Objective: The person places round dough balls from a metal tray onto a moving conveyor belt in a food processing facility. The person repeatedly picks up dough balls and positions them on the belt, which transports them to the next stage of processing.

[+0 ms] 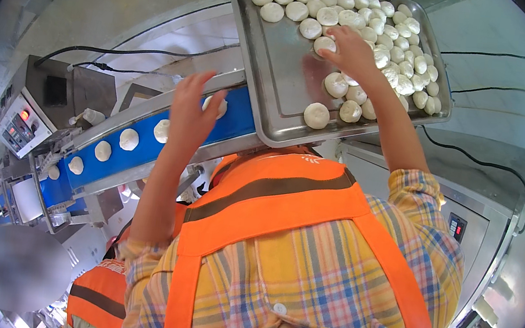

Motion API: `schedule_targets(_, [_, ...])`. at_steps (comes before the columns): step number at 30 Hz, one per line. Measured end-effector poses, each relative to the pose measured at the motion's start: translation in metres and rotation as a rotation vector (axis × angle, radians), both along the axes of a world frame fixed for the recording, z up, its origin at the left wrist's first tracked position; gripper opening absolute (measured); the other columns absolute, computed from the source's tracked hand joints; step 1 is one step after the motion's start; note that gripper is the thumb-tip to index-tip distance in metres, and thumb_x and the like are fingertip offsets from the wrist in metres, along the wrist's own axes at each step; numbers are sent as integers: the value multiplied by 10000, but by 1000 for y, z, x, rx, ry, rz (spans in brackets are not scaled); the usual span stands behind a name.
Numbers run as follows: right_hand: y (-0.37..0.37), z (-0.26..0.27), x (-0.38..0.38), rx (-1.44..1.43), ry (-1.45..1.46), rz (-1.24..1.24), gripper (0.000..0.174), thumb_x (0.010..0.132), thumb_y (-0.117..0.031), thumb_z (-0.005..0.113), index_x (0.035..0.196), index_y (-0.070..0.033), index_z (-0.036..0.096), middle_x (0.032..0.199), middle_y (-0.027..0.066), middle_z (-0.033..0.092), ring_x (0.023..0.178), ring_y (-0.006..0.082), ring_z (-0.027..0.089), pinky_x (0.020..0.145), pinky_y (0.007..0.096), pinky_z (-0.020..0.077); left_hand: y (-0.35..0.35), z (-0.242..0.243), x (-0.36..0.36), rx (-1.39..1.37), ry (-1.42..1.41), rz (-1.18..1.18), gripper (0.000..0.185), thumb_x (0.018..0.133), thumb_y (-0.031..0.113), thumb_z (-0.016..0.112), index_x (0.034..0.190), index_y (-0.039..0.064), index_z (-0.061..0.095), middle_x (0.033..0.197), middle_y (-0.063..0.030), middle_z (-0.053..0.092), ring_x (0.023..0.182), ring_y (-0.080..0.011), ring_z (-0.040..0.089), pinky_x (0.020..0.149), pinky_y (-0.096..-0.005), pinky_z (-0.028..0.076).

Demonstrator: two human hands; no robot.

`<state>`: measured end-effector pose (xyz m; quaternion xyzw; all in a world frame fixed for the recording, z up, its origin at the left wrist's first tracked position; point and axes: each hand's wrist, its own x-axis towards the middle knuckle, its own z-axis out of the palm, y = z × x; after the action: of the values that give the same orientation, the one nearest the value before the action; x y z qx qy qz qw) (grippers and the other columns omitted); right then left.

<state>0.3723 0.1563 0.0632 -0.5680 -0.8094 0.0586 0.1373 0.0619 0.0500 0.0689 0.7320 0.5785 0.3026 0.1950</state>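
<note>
My left hand (193, 113) is over the blue conveyor belt (141, 149), fingers apart and nothing gripped. Its thumb partly covers a round white dough piece (221, 108); whether they touch is unclear. Left of the hand, several more dough pieces (129, 139) lie in a row along the belt. My right hand (350, 52) reaches over a metal tray (272, 67), its thumb and fingers around a dough ball (323, 46). Many dough balls (396, 55) crowd the tray's far and right sides. One dough ball (316, 115) sits near its front edge.
A control box (26, 123) with a lit red lamp stands left of the belt. A person in an orange apron (102, 292) is at lower left, near a round metal disc (18, 268). A steel cabinet (466, 189) with a display stands at right. Black cables (138, 52) run behind the belt.
</note>
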Motion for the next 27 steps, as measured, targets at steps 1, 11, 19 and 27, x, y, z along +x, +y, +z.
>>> schedule_targets(1, [4,-9,6,-111,-89,-21,400,699,-314,694,990,-68,572,1027,113,559,983,267,545,786,373,468,17,-2,21,32,-6,-66,397,783,146,633,1143,26,515,1122,-189,528,1037,-350,500,892,-400,406])
schedule_targets(11, [4,-45,17,19,-168,261,387,644,-129,683,997,-75,532,1002,133,536,944,315,533,765,397,466,185,-76,134,-112,170,53,475,738,168,597,1179,38,477,1197,-219,449,1077,-424,460,892,-456,421])
schedule_targets(19, [-13,-40,8,-91,43,369,534,607,-18,685,1109,-51,503,1096,176,488,1007,369,483,813,417,447,154,-56,131,105,304,64,273,714,162,575,973,79,556,950,-182,603,887,-331,579,706,-424,487])
schedule_targets(27, [-15,16,58,-1087,2057,142,453,925,-291,476,1289,-31,399,1148,174,547,1011,263,567,796,350,519,46,26,31,-574,-1773,-224,372,876,263,516,1189,68,465,1020,-162,562,961,-326,576,776,-418,512])
